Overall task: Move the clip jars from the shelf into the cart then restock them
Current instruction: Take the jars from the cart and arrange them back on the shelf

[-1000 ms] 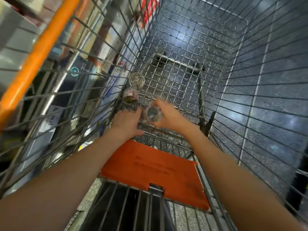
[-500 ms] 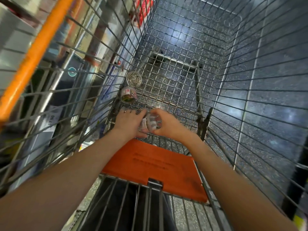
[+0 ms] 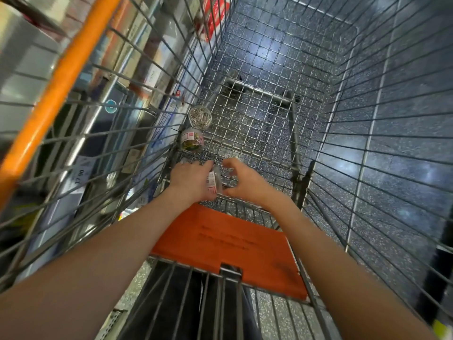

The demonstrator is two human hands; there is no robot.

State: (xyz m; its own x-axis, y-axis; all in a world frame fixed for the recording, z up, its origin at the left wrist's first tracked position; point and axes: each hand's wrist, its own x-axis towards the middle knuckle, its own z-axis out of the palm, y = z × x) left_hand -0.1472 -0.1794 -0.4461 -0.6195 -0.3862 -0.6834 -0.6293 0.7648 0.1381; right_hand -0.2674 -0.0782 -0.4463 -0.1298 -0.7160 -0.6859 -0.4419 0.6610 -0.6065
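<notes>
Both my arms reach down into a wire shopping cart (image 3: 269, 119). My left hand (image 3: 191, 180) grips a clear clip jar with a white and red label (image 3: 212, 183), low over the cart floor. My right hand (image 3: 245, 182) hovers just right of that jar, fingers curled apart and holding nothing. Two more clip jars rest on the cart floor by its left wall: one with silver clips (image 3: 199, 117), one with coloured clips and a label (image 3: 192, 143).
An orange child-seat flap (image 3: 228, 249) lies below my wrists. The orange cart handle (image 3: 56, 89) runs up the left. Store shelves with boxes and price tags (image 3: 81, 173) stand beyond the cart's left wall. Speckled floor tiles show through the wire.
The jar passed from my right hand to my left hand and went lower toward the cart floor. My right hand let go and opened.
</notes>
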